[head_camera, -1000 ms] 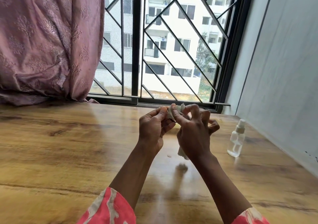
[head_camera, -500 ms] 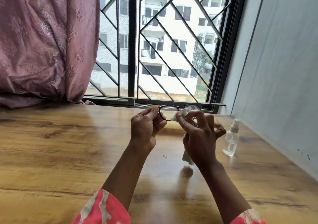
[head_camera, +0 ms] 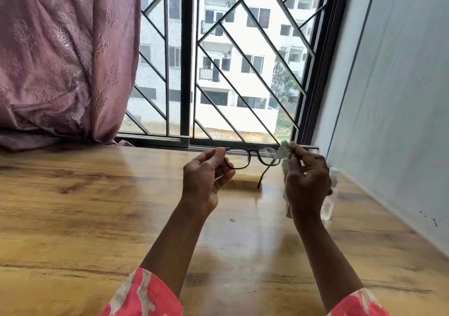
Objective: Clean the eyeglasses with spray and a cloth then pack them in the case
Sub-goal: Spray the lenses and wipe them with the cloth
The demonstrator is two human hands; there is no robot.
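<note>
While the left hand (head_camera: pixel 206 177) pinches the left end of the black-framed eyeglasses (head_camera: pixel 252 156) between thumb and fingers, the frame hangs level in the air above the wooden desk (head_camera: pixel 97 218), just in front of the window sill. Over on the other side, the right hand (head_camera: pixel 307 182) has its grip closed on a pale cleaning cloth (head_camera: pixel 284 153), pressing it against the outer edge of the right lens, with the tail of the cloth trailing down behind the wrist. One temple arm dangles open below that lens. Behind the right hand, mostly hidden, stands the clear spray bottle (head_camera: pixel 328 206) on the desk near the wall. Pink patterned sleeves (head_camera: pixel 143 296) frame the bottom edge.
</note>
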